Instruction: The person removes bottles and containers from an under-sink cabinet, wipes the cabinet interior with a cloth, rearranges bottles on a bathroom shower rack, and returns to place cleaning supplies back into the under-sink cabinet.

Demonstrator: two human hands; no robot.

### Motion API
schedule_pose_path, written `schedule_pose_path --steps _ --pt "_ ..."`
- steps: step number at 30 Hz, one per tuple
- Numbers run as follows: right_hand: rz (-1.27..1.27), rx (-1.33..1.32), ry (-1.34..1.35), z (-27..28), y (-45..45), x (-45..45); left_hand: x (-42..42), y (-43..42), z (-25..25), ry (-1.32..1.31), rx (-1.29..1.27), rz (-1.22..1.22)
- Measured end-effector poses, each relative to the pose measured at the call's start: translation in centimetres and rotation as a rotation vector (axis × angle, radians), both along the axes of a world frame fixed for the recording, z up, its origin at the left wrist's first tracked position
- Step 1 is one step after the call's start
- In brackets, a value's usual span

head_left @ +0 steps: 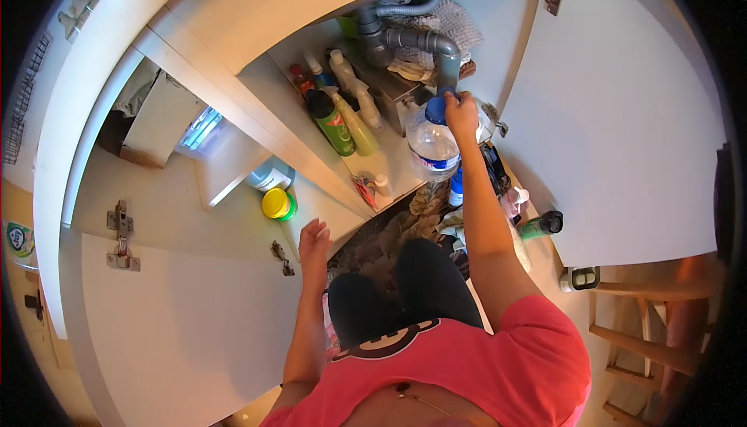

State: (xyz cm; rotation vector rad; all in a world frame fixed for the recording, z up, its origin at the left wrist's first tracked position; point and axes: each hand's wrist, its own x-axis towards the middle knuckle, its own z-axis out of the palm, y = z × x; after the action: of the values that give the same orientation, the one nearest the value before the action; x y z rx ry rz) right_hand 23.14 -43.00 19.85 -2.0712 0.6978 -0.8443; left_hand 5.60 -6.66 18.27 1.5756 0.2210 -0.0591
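Note:
My right hand (461, 115) is closed at the top of a large clear plastic bottle (430, 145) with a blue cap (436, 110). The bottle is upright at the front of the open under-sink cabinet; whether its base touches the shelf I cannot tell. My left hand (313, 242) is raised in front of the left compartment, fingers loosely bent, holding nothing. Nearest to it is a yellow-lidded green tub (278, 204), with a bottle of blue liquid (270, 175) behind. A green bottle with a black top (330, 122) and a yellowish spray bottle (355, 125) stand deeper in the cabinet.
Grey drain pipes (412, 39) run above the bottle. Open white doors flank me on the right (615, 131) and left (187, 318). Several bottles, among them a dark-capped green one (541, 226), stand on the floor at my right. A wooden chair (646, 326) is further right.

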Motion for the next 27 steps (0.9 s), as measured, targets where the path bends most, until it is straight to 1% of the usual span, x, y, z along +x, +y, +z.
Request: schedule_pose_path --steps 2,4,5,6,7,8,9,10,13,16,19,22,25,27 --pt "-0.048 -0.252 -0.151 1.2 1.9 -1.1 2.1 -2.4 0.3 -0.25 0.194 0.02" --pt "-0.067 -0.495 -0.312 2.6 4.0 -0.8 3.9 -4.8 2.0 -0.38 0.283 0.061" --pt "0.11 -0.458 -0.352 3.2 5.4 -0.3 4.7 -5.9 2.9 -0.445 0.328 0.08" --pt "0.284 -0.418 -0.392 3.7 7.1 0.5 5.6 -6.8 3.4 -0.467 0.313 0.063" --pt "0.457 -0.342 -0.368 3.6 8.8 1.8 6.4 -7.5 3.8 -0.488 0.301 0.046" --pt "0.63 -0.265 -0.343 3.0 10.6 3.4 7.0 -8.0 3.9 -0.508 0.286 0.029" --pt "0.743 -0.183 -0.254 2.1 12.4 5.3 7.5 -8.2 3.8 -0.535 0.397 0.117" --pt "0.854 -0.101 -0.167 1.0 14.2 7.2 7.6 -8.4 3.9 -0.501 0.426 0.131" --pt "0.878 -0.123 -0.226 -1.8 18.3 11.8 7.6 -8.5 4.2 -0.421 0.508 0.152" --pt "0.99 -0.105 -0.176 -2.8 20.0 13.1 7.8 -7.9 3.6 -0.383 0.577 0.142" --pt "0.927 -0.024 0.024 -1.9 19.7 10.5 7.9 -7.9 3.6 -0.394 0.629 0.144" --pt "0.759 0.054 -0.051 -3.0 18.3 6.1 7.8 -8.0 3.8 -0.395 0.642 0.144" --pt "0.702 0.303 -0.063 -4.9 15.8 2.1 7.7 -7.9 3.4 -0.375 0.638 0.146" --pt "0.731 0.213 -0.068 -4.7 14.6 0.6 7.7 -8.2 4.0 -0.415 0.667 0.155"
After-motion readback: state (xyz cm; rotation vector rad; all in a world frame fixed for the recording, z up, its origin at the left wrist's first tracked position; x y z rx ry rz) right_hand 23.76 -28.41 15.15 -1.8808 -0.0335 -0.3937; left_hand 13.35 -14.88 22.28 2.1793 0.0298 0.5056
